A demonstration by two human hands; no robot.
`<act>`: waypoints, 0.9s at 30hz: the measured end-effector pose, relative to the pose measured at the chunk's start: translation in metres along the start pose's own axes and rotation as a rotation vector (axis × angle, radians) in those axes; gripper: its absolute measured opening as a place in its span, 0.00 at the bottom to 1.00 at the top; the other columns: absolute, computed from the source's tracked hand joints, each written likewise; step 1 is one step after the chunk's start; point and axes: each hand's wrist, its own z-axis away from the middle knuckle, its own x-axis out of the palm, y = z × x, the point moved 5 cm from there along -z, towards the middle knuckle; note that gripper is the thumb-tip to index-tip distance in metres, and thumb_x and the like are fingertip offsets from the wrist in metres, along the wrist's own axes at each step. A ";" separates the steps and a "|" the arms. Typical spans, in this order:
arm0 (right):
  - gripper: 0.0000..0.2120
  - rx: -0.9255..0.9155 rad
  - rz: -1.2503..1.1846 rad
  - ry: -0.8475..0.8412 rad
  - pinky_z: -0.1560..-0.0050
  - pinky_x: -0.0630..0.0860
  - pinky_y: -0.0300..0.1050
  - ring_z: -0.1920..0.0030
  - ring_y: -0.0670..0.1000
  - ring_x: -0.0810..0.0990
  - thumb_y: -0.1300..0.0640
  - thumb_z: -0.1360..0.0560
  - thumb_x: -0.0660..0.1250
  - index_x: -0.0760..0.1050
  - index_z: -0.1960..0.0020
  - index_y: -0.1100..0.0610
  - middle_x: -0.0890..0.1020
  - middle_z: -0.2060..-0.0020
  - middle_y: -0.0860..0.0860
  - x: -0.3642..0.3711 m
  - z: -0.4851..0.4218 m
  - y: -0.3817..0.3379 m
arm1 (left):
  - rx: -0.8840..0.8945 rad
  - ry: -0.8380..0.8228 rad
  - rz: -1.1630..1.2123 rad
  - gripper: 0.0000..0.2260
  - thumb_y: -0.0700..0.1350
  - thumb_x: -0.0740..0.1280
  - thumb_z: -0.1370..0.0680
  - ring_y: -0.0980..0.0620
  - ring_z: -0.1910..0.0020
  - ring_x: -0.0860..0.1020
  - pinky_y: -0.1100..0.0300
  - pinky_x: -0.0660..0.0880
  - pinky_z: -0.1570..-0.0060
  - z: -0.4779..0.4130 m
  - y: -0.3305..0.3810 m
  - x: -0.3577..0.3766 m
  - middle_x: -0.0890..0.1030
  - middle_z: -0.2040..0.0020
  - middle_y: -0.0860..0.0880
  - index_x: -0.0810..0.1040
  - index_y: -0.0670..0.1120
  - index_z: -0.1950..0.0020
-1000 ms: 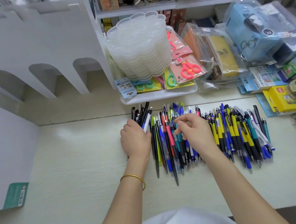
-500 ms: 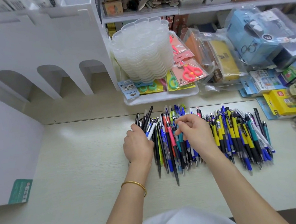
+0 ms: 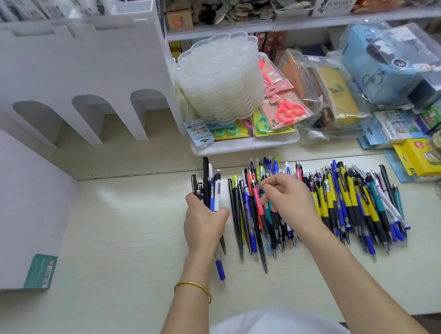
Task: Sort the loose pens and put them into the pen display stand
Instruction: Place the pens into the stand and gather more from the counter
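Standing at the far left, the white pen display stand (image 3: 70,73) shows three arched openings along its base, well apart from the pens. In front of it lies the pale worktop (image 3: 115,257). The left hand (image 3: 204,222), with a gold bangle (image 3: 193,288) at its wrist, grips a bundle of pens (image 3: 212,189), mostly black, blue and white, held roughly parallel to the others. Just to the right, the loose pens (image 3: 352,202) lie side by side on the worktop in a broad row. The right hand (image 3: 290,203) hovers over the row's left part with fingers curled; whether it pinches a pen cannot be told. Behind, a stack of clear plastic trays (image 3: 222,80) stands beside packaged scissors (image 3: 286,112).
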 end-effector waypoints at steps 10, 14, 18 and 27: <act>0.06 0.002 -0.023 -0.085 0.68 0.74 0.40 0.71 0.44 0.74 0.61 0.21 0.61 0.77 0.48 0.56 0.83 0.65 0.51 0.007 0.003 0.001 | -0.179 -0.233 0.795 0.08 0.36 0.66 0.26 0.52 0.67 0.74 0.59 0.73 0.70 0.004 0.020 -0.005 0.75 0.61 0.44 0.71 0.44 0.50; 0.09 0.132 -0.260 -0.181 0.71 0.74 0.38 0.70 0.47 0.77 0.58 0.20 0.61 0.77 0.46 0.60 0.83 0.64 0.54 0.020 0.008 0.004 | -0.122 -0.178 1.073 0.09 0.35 0.65 0.27 0.54 0.71 0.73 0.61 0.71 0.73 0.003 0.052 -0.016 0.75 0.67 0.48 0.70 0.40 0.48; 0.15 0.388 -0.588 -0.259 0.56 0.81 0.49 0.55 0.53 0.83 0.49 0.19 0.58 0.77 0.45 0.58 0.84 0.54 0.56 0.038 0.024 0.004 | 0.012 0.032 1.061 0.15 0.40 0.67 0.33 0.52 0.70 0.74 0.58 0.73 0.70 -0.001 0.085 -0.033 0.75 0.64 0.46 0.71 0.43 0.48; 0.21 0.559 -1.505 -0.263 0.43 0.77 0.53 0.40 0.57 0.79 0.46 0.21 0.61 0.80 0.43 0.61 0.81 0.43 0.57 0.054 0.024 -0.020 | 0.479 -0.021 0.858 0.20 0.31 0.69 0.29 0.55 0.61 0.80 0.58 0.79 0.59 0.040 0.127 -0.037 0.80 0.58 0.50 0.71 0.55 0.49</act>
